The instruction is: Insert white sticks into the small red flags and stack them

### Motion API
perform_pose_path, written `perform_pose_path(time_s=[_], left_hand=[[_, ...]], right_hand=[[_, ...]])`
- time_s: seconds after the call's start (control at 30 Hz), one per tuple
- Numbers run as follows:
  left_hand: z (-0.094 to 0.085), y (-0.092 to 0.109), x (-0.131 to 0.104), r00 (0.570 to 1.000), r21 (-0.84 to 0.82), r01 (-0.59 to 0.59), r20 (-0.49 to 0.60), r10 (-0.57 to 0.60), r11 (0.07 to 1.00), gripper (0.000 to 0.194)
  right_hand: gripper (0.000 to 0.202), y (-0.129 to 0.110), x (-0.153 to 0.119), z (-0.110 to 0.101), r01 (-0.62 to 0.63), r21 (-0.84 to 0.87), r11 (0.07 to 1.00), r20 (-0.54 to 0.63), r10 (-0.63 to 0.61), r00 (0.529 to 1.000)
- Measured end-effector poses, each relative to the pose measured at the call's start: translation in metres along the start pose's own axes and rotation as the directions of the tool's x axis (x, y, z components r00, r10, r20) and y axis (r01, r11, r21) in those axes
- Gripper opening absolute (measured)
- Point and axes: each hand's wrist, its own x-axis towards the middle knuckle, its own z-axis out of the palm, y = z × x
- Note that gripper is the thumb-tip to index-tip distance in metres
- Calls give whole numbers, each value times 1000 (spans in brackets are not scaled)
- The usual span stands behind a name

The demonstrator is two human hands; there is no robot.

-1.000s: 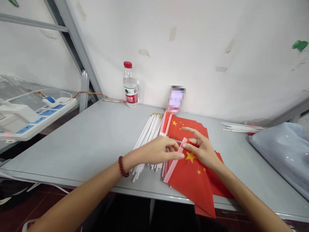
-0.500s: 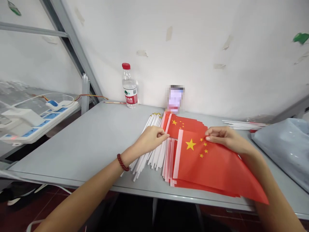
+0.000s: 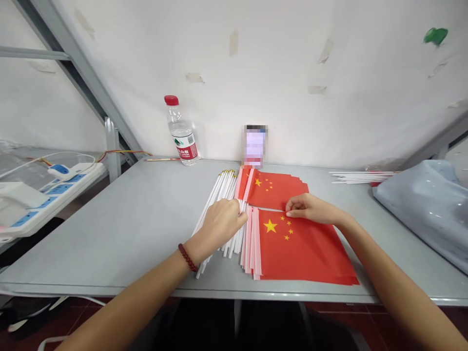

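Note:
A front stack of red flags with yellow stars point(image 3: 307, 253) lies on the grey table, its white sleeve edges fanned at the left. Behind it is a second red flag stack point(image 3: 278, 190). My right hand point(image 3: 305, 207) pinches the top edge of the front stack's uppermost flag near the small stars. To the left lie several white sticks with gold tips point(image 3: 214, 200). My left hand point(image 3: 224, 219), a dark red bead bracelet on its wrist, is over these sticks with fingers curled; whatever it may hold is hidden.
A water bottle with a red cap point(image 3: 185, 141) and an upright phone point(image 3: 255, 146) stand by the wall. More white sticks point(image 3: 351, 177) lie at the back right beside a grey-blue bag point(image 3: 424, 204). A power strip point(image 3: 54, 200) is at the left.
The top front flag, lifted and tilted before, now lies flat on its stack. My right hand has moved left with it. My left hand has shifted slightly left and down over the sticks.

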Motion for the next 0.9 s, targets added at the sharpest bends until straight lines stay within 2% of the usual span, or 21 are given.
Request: perform_pose_path(time_s=[0.13, 0.2, 0.23, 0.27, 0.33, 0.4, 0.43, 0.57, 0.63, 0.73, 0.77, 0.83, 0.9], left_hand=[[-1, 0, 2, 999, -81, 25, -41, -28, 996, 17], [-2, -3, 3, 994, -187, 6, -103, -26, 982, 15], [-3, -4, 3, 990, -249, -21, -139, -14, 968, 14], [-3, -4, 3, 986, -316, -60, -165, 8, 947, 14], [-4, -3, 2, 983, -456, -145, -169, 75, 878, 16], [-6, -1, -1, 979, -574, -204, -133, 156, 793, 19], [-7, 0, -2, 976, -614, -217, -116, 185, 759, 20], [-10, 4, -4, 974, -715, -204, -79, 214, 669, 20], [-14, 4, -4, 975, -777, -181, -59, 216, 603, 19], [-21, 2, -4, 975, -846, -155, -49, 216, 510, 16], [-23, 1, -4, 976, -861, -151, -51, 214, 486, 15], [-28, -1, -5, 976, -885, -140, -50, 210, 443, 14], [-32, -5, -5, 973, -913, -122, -32, 230, 389, 15]], right_hand=[[21, 6, 2, -2, -7, 2, 1000, -38, 7, 999], [24, 6, 2, -3, -4, -12, 1000, -139, 2, 990], [26, 5, 3, -3, -2, -22, 1000, -227, -3, 974], [30, 4, 3, -3, 7, -30, 1000, -331, -17, 943], [42, 0, 2, -4, 58, -31, 998, -519, -66, 852], [49, -5, 0, -5, 122, 7, 993, -624, -91, 776], [47, -8, -1, -6, 142, 39, 989, -646, -83, 759], [27, -9, -4, -11, 221, 219, 950, -656, -24, 754], [23, -4, -4, -15, 334, 288, 898, -723, -25, 690], [21, 5, -4, -25, 463, 313, 829, -848, 24, 530], [21, 7, -5, -29, 478, 319, 818, -869, 50, 492], [24, 9, -8, -37, 485, 346, 803, -887, 112, 447], [28, 9, -12, -42, 477, 394, 786, -881, 176, 438]])
